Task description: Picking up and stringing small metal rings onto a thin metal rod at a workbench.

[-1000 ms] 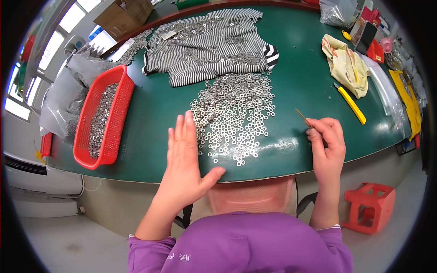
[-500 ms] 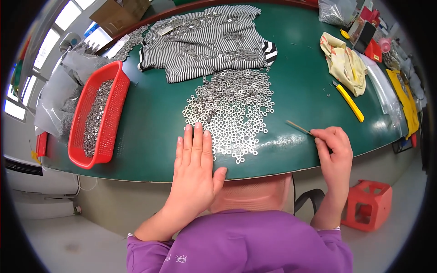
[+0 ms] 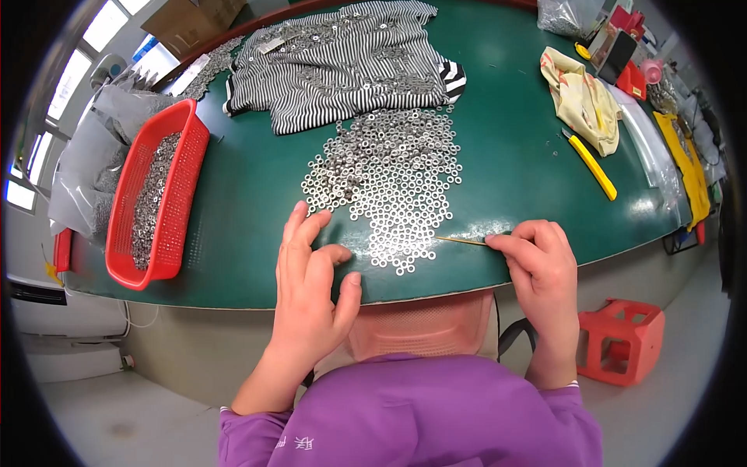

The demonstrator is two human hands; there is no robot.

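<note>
Many small metal rings, like washers or nuts, lie spread over the green table, mostly in a single layer at the near end and heaped farther back. My right hand pinches a thin stick between thumb and fingers; its tip reaches the right edge of the rings. On the near left side of the spread is my left hand, its fingers apart and partly bent, holding nothing. The left fingertips are close to the lower left rings; whether they touch them I cannot tell.
A red basket of metal rings stands at the left, beside clear plastic bags. Behind lies a striped cloth with rings on it. At right are a yellow cutter and a cream cloth. A pink basket sits below the table edge.
My right hand has moved left, bringing the stick to the rings. My left hand has shifted slightly left off the rings, and its flat fingers have bent and spread.
</note>
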